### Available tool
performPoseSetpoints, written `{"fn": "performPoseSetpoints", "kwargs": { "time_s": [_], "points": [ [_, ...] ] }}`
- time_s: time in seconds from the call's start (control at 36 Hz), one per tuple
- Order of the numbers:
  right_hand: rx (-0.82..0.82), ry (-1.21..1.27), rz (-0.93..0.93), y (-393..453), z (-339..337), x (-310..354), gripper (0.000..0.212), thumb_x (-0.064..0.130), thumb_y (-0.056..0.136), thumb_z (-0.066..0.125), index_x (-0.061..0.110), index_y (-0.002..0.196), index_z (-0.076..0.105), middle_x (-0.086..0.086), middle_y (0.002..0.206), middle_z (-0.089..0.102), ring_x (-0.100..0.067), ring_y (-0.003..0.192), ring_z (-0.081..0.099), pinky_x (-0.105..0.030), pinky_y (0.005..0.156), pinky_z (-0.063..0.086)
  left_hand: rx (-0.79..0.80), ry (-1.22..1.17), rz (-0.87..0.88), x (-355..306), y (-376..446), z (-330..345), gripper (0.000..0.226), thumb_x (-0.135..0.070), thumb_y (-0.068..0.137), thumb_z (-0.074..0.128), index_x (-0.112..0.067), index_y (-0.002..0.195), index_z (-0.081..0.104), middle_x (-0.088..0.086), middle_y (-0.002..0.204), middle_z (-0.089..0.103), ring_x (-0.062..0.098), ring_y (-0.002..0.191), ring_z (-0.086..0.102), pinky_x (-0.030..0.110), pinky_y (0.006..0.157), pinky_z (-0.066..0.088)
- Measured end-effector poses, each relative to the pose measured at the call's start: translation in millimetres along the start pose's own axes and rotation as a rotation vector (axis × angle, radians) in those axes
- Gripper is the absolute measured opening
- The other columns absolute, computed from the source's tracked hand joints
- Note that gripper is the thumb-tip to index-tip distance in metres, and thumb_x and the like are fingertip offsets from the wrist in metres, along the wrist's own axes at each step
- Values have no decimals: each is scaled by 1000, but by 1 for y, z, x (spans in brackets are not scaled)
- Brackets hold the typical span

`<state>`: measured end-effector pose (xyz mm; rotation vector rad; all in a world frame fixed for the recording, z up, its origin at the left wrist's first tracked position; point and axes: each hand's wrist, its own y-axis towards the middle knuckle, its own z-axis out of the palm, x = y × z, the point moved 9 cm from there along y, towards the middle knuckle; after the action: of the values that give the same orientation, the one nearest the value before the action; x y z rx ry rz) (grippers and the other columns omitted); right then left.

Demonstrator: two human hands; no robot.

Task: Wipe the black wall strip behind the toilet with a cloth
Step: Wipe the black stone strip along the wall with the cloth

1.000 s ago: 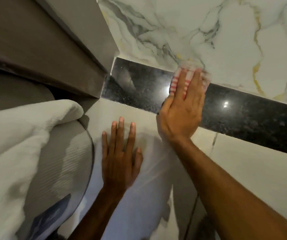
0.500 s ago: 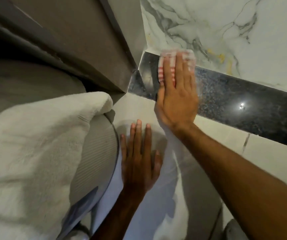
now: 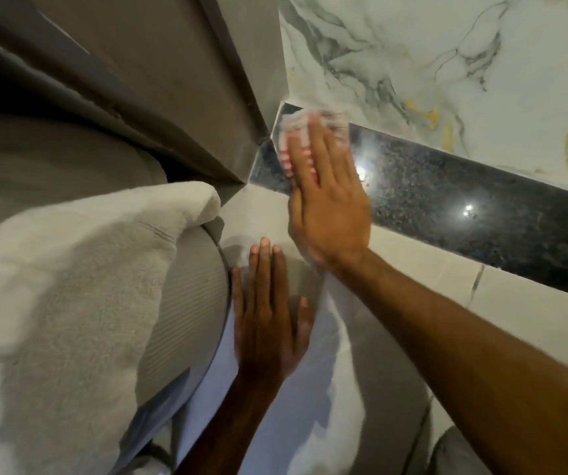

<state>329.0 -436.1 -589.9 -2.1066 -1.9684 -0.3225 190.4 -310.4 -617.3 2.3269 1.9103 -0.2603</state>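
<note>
The black wall strip (image 3: 481, 214) runs shiny rightward, much of it left to wipe I'd judge — the right hand (image 3: 327, 200), flat with fingers together, presses the red-striped cloth (image 3: 296, 132) at its corner end — while the left hand (image 3: 268, 317) lies spread on the tile below.

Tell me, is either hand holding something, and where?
The right hand presses a red-striped cloth flat under its fingers against the black strip. The left hand holds nothing; it lies flat on the pale wall.
</note>
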Motion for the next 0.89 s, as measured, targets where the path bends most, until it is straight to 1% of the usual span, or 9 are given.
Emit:
{"fn": "performPoseSetpoints", "kwargs": {
  "time_s": [0.08,0.14,0.28,0.39,0.58,0.69,0.78,0.83,0.89],
  "points": [
    [98,-33,-398,-33,8,19,66,35,113,39,19,175,23,-12,184,18,-27,173,17,-49,142,23,-9,6,1,0,-1,0,68,-40,110,37,2,164,39,23,176,32,37,166,29,63,133,31],
    [98,-47,-439,-58,2,-2,65,34,113,38,20,175,23,-11,184,19,-26,173,17,-48,141,24,7,32,6,-1,-1,0,69,-40,110,36,1,166,36,23,177,29,36,167,26,62,134,29],
    [-81,-48,-46,-48,-23,-60,67,30,112,43,24,175,22,-5,185,19,-22,173,17,-42,143,19,50,86,25,-3,0,3,71,-41,110,34,-5,170,28,20,180,22,36,168,21,61,136,23],
    [-152,-44,216,-3,-17,-42,69,34,113,38,15,176,18,-11,185,15,-27,173,14,-44,143,17,51,91,29,-1,1,3,69,-45,114,25,-5,170,30,21,179,23,36,169,20,57,139,14],
    [17,-46,-312,-69,-6,-20,64,30,112,49,18,173,32,-12,182,26,-28,171,25,-51,139,30,107,156,37,-6,4,2,70,-47,115,24,-5,170,29,23,180,21,39,168,19,60,138,15],
    [-96,-12,84,-73,-34,-91,67,31,111,47,22,174,27,-8,183,24,-28,170,24,-55,135,37,104,157,41,-6,6,2,72,-47,112,29,-8,172,26,21,181,19,38,169,16,60,138,12],
    [-242,-67,461,-43,-47,-118,67,34,114,40,20,176,19,-5,185,18,-29,172,17,-42,142,18,99,146,50,-5,5,4,72,-46,111,30,-9,172,24,21,181,17,38,169,14,62,138,13],
    [-205,-76,486,-24,-38,-109,67,35,115,35,18,176,15,-6,186,13,-30,173,11,-43,144,13,96,141,52,-5,5,5,72,-47,112,28,-8,172,23,21,182,15,37,170,12,60,138,10],
    [-147,-46,294,-25,-26,-88,68,34,114,40,17,176,17,-8,186,13,-28,174,11,-45,144,16,94,132,53,-4,5,4,72,-47,113,25,-9,173,21,20,182,13,37,170,11,59,139,7]
  ]
}}
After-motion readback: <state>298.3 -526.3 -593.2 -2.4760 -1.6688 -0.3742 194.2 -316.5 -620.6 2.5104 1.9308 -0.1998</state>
